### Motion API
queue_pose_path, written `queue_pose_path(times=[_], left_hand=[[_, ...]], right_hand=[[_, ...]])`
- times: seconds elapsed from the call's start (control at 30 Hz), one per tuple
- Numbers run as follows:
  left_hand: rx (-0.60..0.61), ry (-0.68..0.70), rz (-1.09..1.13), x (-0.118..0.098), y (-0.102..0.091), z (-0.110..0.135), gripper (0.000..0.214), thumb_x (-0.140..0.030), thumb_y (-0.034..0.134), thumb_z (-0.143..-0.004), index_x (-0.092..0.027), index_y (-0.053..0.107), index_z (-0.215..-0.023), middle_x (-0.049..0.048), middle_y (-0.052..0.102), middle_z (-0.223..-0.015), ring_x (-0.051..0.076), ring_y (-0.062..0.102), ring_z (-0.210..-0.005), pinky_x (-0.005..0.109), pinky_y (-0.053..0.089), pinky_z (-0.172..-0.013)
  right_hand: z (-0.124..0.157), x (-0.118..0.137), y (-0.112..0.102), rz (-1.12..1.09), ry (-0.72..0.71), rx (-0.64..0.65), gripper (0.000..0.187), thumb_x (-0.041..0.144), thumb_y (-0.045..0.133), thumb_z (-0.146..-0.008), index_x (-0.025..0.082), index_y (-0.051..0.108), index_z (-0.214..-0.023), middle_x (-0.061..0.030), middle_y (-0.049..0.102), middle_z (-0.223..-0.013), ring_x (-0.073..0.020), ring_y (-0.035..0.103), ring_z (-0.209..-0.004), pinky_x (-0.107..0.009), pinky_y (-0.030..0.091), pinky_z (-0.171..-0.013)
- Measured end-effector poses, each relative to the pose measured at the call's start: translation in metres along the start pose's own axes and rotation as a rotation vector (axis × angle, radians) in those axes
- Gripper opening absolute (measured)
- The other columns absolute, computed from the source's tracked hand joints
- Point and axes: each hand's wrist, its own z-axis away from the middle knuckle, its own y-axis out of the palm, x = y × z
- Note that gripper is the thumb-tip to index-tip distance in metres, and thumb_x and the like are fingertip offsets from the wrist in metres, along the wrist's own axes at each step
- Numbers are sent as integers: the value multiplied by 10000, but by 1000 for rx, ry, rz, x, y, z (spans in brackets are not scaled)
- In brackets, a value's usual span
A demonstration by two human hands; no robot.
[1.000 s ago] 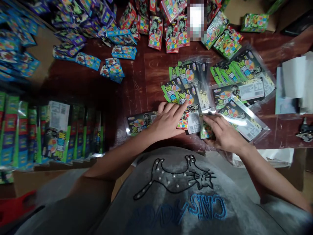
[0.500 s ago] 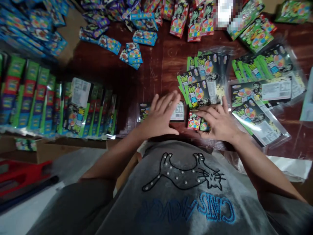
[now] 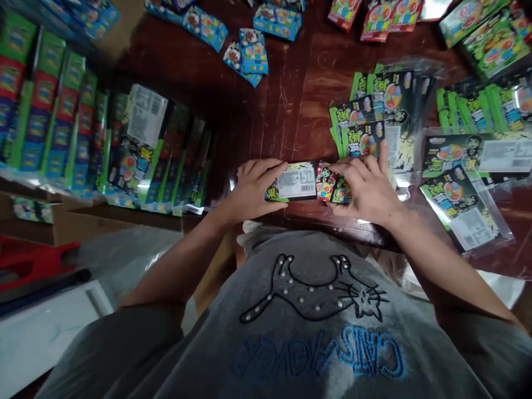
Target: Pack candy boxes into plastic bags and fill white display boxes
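Note:
My left hand (image 3: 251, 188) is closed round the left end of a black-and-green printed packet with a white barcode label (image 3: 296, 181), held near the front edge of the dark wooden table (image 3: 274, 105). My right hand (image 3: 368, 185) grips small candy boxes, a red one (image 3: 325, 182) and a green one (image 3: 341, 192), pressed against the packet's right end. Just beyond my right hand lies a fan of green-and-black packets (image 3: 366, 119).
A long row of filled packets (image 3: 103, 144) stands on edge at the left. Blue boxes (image 3: 249, 50) lie at the far middle, red boxes (image 3: 374, 11) and green boxes (image 3: 490, 39) at the far right. More bagged packets (image 3: 465, 199) lie at the right. A red object (image 3: 37, 260) sits low left.
My left hand went from flat and spread on the table to gripping the labelled packet. My right hand brought the small boxes up against it. The view shifted left.

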Motion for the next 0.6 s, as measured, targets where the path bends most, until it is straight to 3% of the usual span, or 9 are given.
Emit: queue_pose_path(times=[0.2,0.33,0.4,0.5,0.53,0.6], left_hand=[[-41,-24,10,3,-1,13,874,-473,812,-877,-246,488,-1656,157,547,-1607,386,496,-1412,550,373,-1202],[-7,47,9,3,1,11,866,-440,799,-884,-258,474,-1666,152,539,-1622,385,482,-1440,558,344,-1228],[-6,54,5,4,2,9,896,-432,816,-867,-262,465,-1674,157,536,-1625,397,477,-1441,570,345,-1219],[-18,22,-5,6,1,10,919,-427,829,-856,-272,457,-1682,160,536,-1627,405,472,-1435,576,356,-1195],[-19,19,-5,6,1,10,917,-429,829,-858,-271,458,-1681,160,538,-1627,401,472,-1436,572,357,-1194],[-15,23,-2,5,1,9,909,-436,827,-864,-264,461,-1678,158,538,-1631,391,472,-1436,563,351,-1202]], right_hand=[[-6,11,3,-2,20,-19,718,656,705,-933,264,551,-1515,-129,727,-1355,-431,604,-1229,-827,112,-1326],[-20,2,7,-104,-129,140,767,663,685,-968,239,518,-1585,-142,726,-1387,-410,614,-1289,-767,221,-1332],[-25,-6,6,-154,-162,193,929,752,656,-964,212,412,-1679,-181,677,-1492,-416,605,-1359,-747,248,-1333],[-24,-18,-2,-168,-150,181,1163,879,640,-892,192,271,-1756,-238,473,-1720,-464,494,-1532,-769,172,-1348],[-23,-22,-5,-161,-151,177,1143,881,642,-889,211,300,-1749,-226,460,-1737,-470,470,-1557,-784,122,-1351],[-22,-27,-9,-146,-163,180,983,830,650,-926,250,435,-1691,-185,569,-1657,-453,511,-1522,-799,52,-1350]])
